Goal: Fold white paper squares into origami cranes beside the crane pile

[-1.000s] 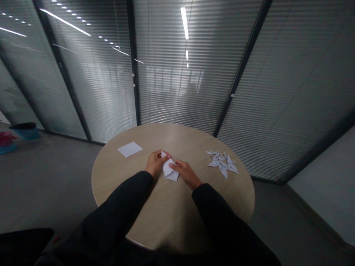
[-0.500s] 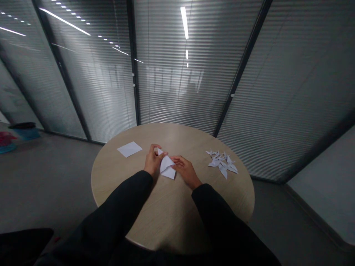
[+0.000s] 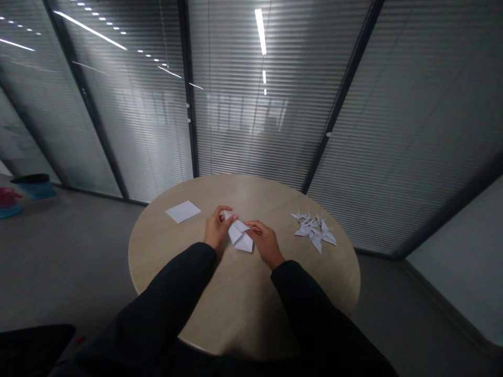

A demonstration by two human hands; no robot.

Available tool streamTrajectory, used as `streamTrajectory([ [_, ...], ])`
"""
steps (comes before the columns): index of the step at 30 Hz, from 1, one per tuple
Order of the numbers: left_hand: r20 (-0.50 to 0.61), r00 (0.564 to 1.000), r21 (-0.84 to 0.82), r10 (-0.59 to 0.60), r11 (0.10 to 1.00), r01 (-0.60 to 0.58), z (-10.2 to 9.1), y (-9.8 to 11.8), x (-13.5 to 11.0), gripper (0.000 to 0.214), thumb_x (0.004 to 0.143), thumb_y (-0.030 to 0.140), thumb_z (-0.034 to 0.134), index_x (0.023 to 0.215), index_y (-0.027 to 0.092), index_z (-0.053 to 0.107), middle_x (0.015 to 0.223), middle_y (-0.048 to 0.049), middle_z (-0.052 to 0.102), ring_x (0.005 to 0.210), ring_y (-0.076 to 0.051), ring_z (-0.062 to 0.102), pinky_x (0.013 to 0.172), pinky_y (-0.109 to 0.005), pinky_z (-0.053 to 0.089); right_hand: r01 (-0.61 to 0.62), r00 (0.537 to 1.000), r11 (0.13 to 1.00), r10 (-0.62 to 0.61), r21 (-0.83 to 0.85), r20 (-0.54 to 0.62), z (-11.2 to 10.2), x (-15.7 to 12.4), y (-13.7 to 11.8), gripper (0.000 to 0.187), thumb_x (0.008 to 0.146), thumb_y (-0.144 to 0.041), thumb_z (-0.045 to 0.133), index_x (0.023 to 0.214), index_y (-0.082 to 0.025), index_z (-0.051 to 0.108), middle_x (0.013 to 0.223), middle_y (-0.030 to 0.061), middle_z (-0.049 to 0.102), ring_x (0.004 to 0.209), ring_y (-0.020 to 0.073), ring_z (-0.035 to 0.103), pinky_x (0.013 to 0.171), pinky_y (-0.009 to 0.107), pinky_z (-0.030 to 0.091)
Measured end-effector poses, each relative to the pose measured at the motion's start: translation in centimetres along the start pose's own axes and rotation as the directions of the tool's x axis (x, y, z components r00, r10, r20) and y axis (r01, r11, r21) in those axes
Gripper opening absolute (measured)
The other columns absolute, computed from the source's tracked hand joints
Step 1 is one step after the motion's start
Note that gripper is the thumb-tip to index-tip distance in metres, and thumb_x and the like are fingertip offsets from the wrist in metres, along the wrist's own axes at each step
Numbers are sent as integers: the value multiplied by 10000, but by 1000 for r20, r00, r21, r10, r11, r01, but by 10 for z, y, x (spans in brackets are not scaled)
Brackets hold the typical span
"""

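A folded white paper [image 3: 240, 235] lies partly lifted in the middle of the round wooden table [image 3: 243, 298], between my hands. My left hand [image 3: 217, 228] pinches its upper tip between thumb and fingers. My right hand [image 3: 266, 243] reaches in from the right, with its fingertips on the paper's right flap. A flat square of white paper [image 3: 183, 211] lies untouched to the left of my left hand. Several folded white paper cranes [image 3: 313, 231] sit in a loose heap to the right of my right hand.
The table's far rim meets a glass wall with slatted blinds [image 3: 251, 131]. A blue container [image 3: 33, 188] and a red object [image 3: 10, 201] stand on the grey floor far left. A dark object [image 3: 33, 348] sits at the lower left.
The folded paper has spread a little wider, and its lower corner has swung to the right. My left hand's fingers have dropped slightly toward the table.
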State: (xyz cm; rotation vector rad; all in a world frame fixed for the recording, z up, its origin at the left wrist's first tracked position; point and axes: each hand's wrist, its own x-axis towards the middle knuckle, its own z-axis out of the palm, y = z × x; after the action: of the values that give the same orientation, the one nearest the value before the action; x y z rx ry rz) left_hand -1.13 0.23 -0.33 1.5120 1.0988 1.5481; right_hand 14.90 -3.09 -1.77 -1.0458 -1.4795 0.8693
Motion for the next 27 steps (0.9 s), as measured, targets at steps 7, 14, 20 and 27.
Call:
streamTrajectory([
  [7,22,996,-125,-89,988,91,2,-7,5,321,684,467,693,721,150,655,586,-21,620,525,-130,526,490,-230,369,19,998,999,-21,-26,-51,-3,4,4,257,753,-317,561,936,-182,679,959,74,717,864,217,656,749,319,496],
  [14,56,990,-236,-128,962,138,2,-1,3,480,645,590,682,719,115,684,699,-96,697,589,-165,600,570,-270,454,23,998,998,-26,-51,-63,-3,4,6,266,769,-296,539,958,-179,687,950,76,717,846,211,656,734,310,498],
  [20,69,991,-286,-116,949,131,1,4,1,487,616,596,704,708,118,692,725,-107,704,625,-177,619,623,-292,471,84,995,992,-89,-97,-52,-3,2,4,249,796,-278,533,971,-204,694,1007,62,712,918,209,653,828,326,490],
  [27,104,976,-301,-191,929,214,1,0,3,513,651,610,670,722,102,692,687,-106,687,587,-167,600,598,-288,458,4,994,998,-11,-68,-110,-7,5,7,250,797,-395,566,919,-192,646,852,61,704,760,198,641,635,276,470],
])
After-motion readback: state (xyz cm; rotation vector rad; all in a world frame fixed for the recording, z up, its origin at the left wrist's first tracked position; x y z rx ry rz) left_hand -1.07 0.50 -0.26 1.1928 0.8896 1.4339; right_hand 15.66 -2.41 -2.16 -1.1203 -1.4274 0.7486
